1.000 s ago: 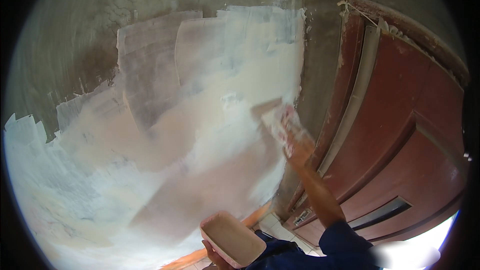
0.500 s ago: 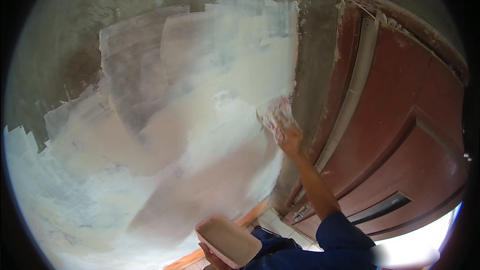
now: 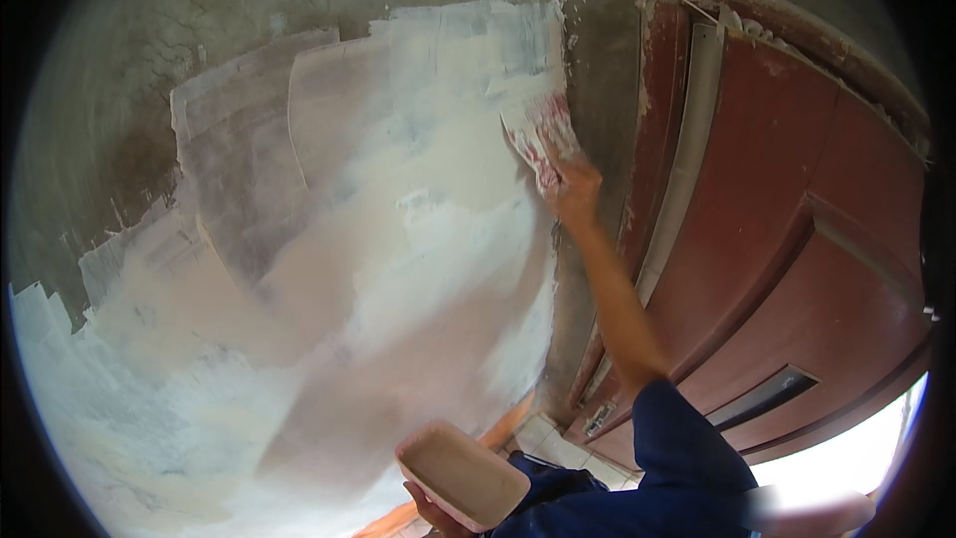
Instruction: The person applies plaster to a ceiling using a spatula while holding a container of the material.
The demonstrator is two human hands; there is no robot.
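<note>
Holding a spreader (image 3: 519, 134) in the right hand (image 3: 575, 189) (plus a tub (image 3: 468, 475) in the left hand (image 3: 426, 511)) at a wall (image 3: 329, 229) patchily coated below, bare grey above.

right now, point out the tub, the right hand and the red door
Tub (image 3: 435, 444), head view: inner wall, upper end.
Right hand (image 3: 575, 191), head view: back of the hand.
Red door (image 3: 762, 149), head view: upper part.

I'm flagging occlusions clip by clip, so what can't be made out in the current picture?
- Head view: the grip of the smeared flat tool, covered by the right hand.
- Head view: most of the left hand, behind the pink tub and cut by the lower edge.
- Head view: whatever is in the bright area below the red door, lost to glare and blur.
</note>
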